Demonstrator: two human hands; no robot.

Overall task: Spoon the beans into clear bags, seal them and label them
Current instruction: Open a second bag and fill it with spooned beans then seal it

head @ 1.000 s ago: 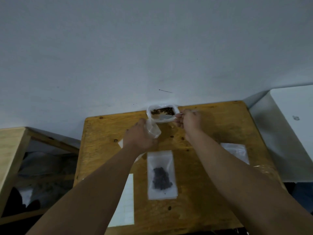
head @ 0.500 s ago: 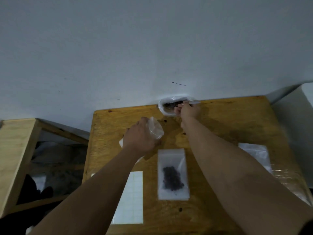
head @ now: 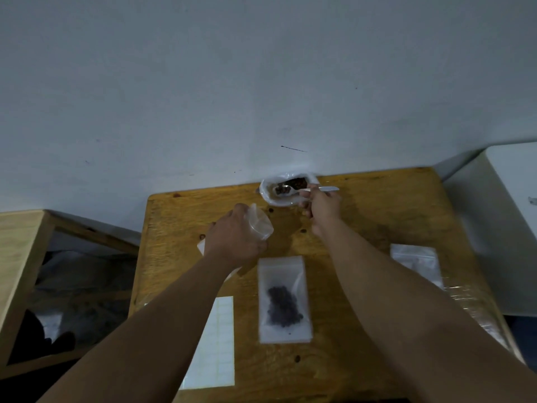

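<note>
A white bowl (head: 277, 200) with dark beans (head: 295, 182) sits at the far edge of the wooden table (head: 377, 216). My right hand (head: 321, 205) grips a white plastic spoon (head: 325, 189) whose tip lies in the bowl with several beans on it. Left of the bowl, my left hand (head: 235, 238) holds an open, empty clear bag (head: 260, 225) above the table. A sealed clear bag with beans (head: 284, 301) lies flat in the middle of the table.
A sheet of white labels (head: 216, 344) lies at the front left of the table. A stack of empty clear bags (head: 415, 261) lies at the right. A wooden frame (head: 23, 257) stands to the left, a white unit (head: 511, 216) to the right, the wall behind.
The spoon now shows in the bowl with beans on its tip, and my right hand has drawn back a little. My left hand still holds the empty bag. The view has shifted.
</note>
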